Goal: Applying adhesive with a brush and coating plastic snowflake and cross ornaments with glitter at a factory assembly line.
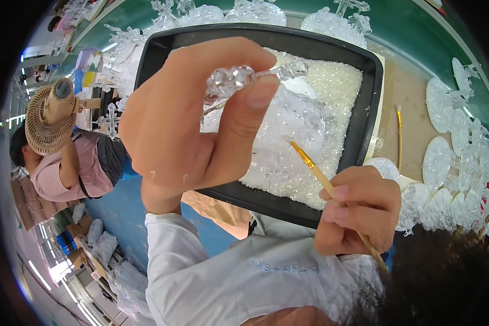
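Note:
Between the thumb and forefinger of my left hand [182, 119] is a small clear ornament [231, 80] with rounded, bead-like lumps, raised over the tray. My right hand [358, 212] grips a thin paintbrush [321, 178] with a wooden handle and a gold ferrule. Its pale tip points up and left, apart from the ornament. Below both hands lies a black tray [374, 103] filled with glittering whitish granules [339, 87]. In the tray's middle a larger clear, glassy mass [293, 122] shows, partly hidden by my left hand; its exact shape I cannot make out.
Clear figurines on round bases [334, 26] line the tray's far side. More clear pieces [440, 157] crowd the right. A second brush [400, 138] lies on a brown board [410, 108]. On the left are a beige fan [51, 117] and a person in pink [70, 171].

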Demonstrator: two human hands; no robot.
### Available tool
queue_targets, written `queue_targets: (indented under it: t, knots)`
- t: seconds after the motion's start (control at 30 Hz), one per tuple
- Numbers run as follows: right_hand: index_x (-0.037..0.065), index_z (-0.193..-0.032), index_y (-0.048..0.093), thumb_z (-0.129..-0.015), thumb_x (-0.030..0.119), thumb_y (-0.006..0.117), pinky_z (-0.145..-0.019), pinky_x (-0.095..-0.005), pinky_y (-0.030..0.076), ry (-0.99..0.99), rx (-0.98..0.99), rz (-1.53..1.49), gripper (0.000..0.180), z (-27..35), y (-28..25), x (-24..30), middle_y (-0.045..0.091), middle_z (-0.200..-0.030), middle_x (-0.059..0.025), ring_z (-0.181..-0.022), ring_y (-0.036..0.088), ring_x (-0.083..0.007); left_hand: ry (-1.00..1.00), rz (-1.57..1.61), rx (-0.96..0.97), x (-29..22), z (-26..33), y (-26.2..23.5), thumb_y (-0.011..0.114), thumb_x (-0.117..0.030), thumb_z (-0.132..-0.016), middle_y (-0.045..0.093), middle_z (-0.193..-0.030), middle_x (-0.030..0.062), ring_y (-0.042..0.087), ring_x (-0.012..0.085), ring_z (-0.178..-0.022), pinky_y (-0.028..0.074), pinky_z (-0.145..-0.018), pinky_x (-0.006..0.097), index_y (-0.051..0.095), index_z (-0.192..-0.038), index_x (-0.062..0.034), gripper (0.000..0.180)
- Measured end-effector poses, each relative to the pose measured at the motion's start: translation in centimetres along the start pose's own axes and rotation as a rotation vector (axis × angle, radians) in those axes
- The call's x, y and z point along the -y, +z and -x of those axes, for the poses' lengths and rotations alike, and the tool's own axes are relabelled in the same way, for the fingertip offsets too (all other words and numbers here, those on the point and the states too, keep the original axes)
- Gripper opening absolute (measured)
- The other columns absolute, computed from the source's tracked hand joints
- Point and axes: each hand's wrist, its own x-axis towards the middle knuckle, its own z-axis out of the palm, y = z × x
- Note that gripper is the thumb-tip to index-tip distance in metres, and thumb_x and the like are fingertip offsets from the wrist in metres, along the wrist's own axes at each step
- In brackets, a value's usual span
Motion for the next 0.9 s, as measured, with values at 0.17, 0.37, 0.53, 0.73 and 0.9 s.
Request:
queue_targets:
  t: [0.17, 0.37, 0.53, 0.73, 0.9]
  knots:
    - [0.006, -0.094, 0.059, -0.067, -0.005, 0.064, -0.050, -0.0271, 0.047, -0.007, 0.151, 0.089, 0.029, 0.0, -0.5, 0.4, 0.056, -0.095, -0.0151, -0.059, 0.058, -0.0211, 0.014, -0.013, -0.001, -0.1, 0.2, 0.0, 0.068, -0.005, -0.090, 0.069, -0.089, 0.0153, 0.062, 0.0123, -0.074, 0.049, -0.067, 0.021, 0.062, -0.101, 0.0111, 0.021]
    - [0.001, -0.096, 0.066, -0.062, -0.007, 0.078, -0.059, -0.0349, 0.054, 0.011, 0.095, 0.126, 0.037, 0.2, 0.2, 0.5, 0.062, -0.093, -0.0159, -0.072, 0.065, -0.0287, 0.027, 0.025, 0.003, -0.5, 0.2, 0.3, 0.068, -0.004, -0.089, 0.070, -0.086, 0.0157, 0.062, 0.0121, -0.070, 0.050, -0.066, 0.021, 0.062, -0.099, 0.0109, 0.019]
    - [0.001, -0.093, 0.063, -0.064, -0.012, 0.069, -0.056, -0.0315, 0.052, -0.005, 0.137, 0.199, 0.032, -0.6, 1.0, 0.0, 0.061, -0.093, -0.0172, -0.069, 0.064, -0.0265, 0.067, 0.012, -0.019, -0.3, 0.3, 0.4, 0.068, -0.005, -0.089, 0.070, -0.084, 0.0159, 0.062, 0.0130, -0.069, 0.051, -0.066, 0.022, 0.061, -0.099, 0.0110, 0.020]
    - [0.002, -0.089, 0.061, -0.067, -0.013, 0.063, -0.052, -0.0281, 0.051, -0.008, 0.131, 0.237, 0.027, -0.9, 1.0, -0.2, 0.062, -0.090, -0.0173, -0.064, 0.062, -0.0229, 0.063, 0.020, -0.031, -0.2, 0.2, 0.6, 0.068, -0.004, -0.089, 0.070, -0.083, 0.0164, 0.064, 0.0141, -0.070, 0.051, -0.066, 0.023, 0.060, -0.099, 0.0119, 0.021]
    - [0.003, -0.091, 0.060, -0.070, -0.008, 0.065, -0.050, -0.0277, 0.048, -0.055, 0.108, 0.200, 0.023, -0.2, 0.2, 0.3, 0.061, -0.092, -0.0174, -0.061, 0.060, -0.0217, 0.091, 0.024, -0.040, 0.0, 0.2, 0.5, 0.068, -0.004, -0.089, 0.070, -0.081, 0.0166, 0.064, 0.0143, -0.068, 0.052, -0.064, 0.023, 0.060, -0.099, 0.0121, 0.020]
